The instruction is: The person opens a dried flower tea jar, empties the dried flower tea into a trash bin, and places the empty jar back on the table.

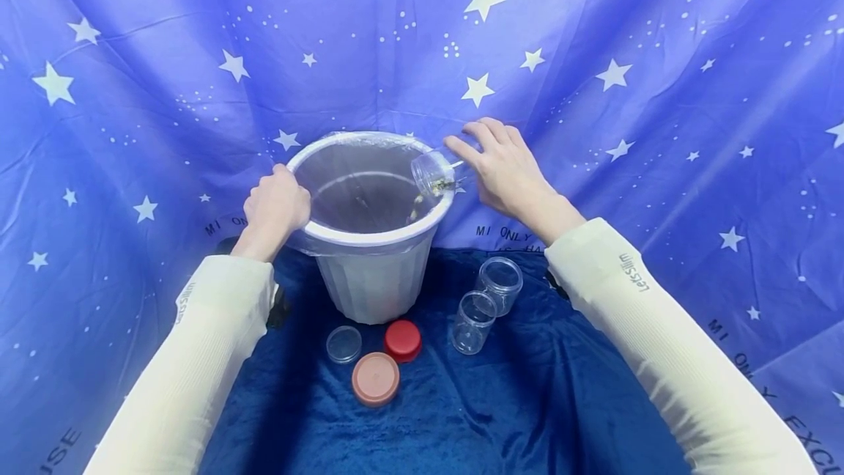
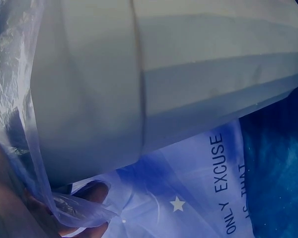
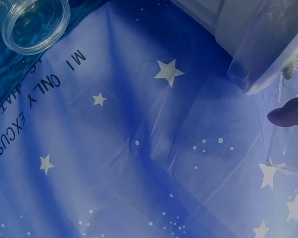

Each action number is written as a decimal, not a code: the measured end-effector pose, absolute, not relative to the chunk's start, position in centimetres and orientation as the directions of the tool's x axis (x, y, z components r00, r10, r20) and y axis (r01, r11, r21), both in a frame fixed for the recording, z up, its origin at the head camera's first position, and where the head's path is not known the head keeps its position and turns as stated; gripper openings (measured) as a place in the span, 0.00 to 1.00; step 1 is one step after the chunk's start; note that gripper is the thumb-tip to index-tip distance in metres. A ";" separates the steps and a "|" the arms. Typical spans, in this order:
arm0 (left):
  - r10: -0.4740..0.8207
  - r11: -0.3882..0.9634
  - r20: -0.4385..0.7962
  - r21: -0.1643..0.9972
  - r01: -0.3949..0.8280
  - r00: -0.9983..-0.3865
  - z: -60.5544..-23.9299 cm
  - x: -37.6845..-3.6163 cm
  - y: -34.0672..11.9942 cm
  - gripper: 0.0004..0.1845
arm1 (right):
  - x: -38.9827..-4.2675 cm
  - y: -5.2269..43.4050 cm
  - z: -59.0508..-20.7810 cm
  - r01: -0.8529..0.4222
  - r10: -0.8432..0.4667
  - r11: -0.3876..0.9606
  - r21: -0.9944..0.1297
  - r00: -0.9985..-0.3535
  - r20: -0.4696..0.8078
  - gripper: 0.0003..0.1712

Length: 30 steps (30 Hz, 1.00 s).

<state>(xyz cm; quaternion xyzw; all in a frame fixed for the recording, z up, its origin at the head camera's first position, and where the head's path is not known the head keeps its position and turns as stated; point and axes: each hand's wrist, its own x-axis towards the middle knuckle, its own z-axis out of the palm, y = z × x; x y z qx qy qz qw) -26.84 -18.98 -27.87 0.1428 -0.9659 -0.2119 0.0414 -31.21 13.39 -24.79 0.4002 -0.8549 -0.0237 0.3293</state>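
— Left hand (image 1: 275, 205)? 
— Clenched on the near-left rim of the white bin (image 1: 372, 270), over its plastic liner.

— Right hand (image 1: 504, 167)? 
— Grasping a clear jar (image 1: 431, 171), tipped mouth-down over the bin's right rim, bits spilling inside.

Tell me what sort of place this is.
Probably a makeshift recording booth, not a lived-in room: a star-printed blue backdrop wraps around on all sides, dark blue velvet cloth covers the surface, and only a bag-lined white bin, clear jars and lids are set out.
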 end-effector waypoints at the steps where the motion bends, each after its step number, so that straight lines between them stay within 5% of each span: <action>1: -0.293 0.870 0.021 0.420 -0.258 -0.956 -27.9 -26.9 -19.0 0.26 | -31.2 13.5 -24.8 -0.669 -0.694 0.685 0.290 -0.478 0.538 0.38; 8: -0.297 0.869 0.023 0.422 -0.260 -0.955 -27.9 -26.9 -19.0 0.25 | -31.2 13.9 -24.8 -0.650 -0.660 0.726 0.225 -0.567 0.492 0.40; 17: -0.295 0.870 0.024 0.421 -0.259 -0.955 -27.9 -26.9 -18.9 0.26 | -31.1 14.4 -25.0 -0.659 -0.642 0.732 0.172 -0.583 0.498 0.42; 30: -0.298 0.870 0.025 0.418 -0.261 -0.954 -27.9 -26.9 -19.0 0.25 | -30.7 14.6 -24.3 -0.641 -0.611 0.765 0.066 -0.690 0.387 0.45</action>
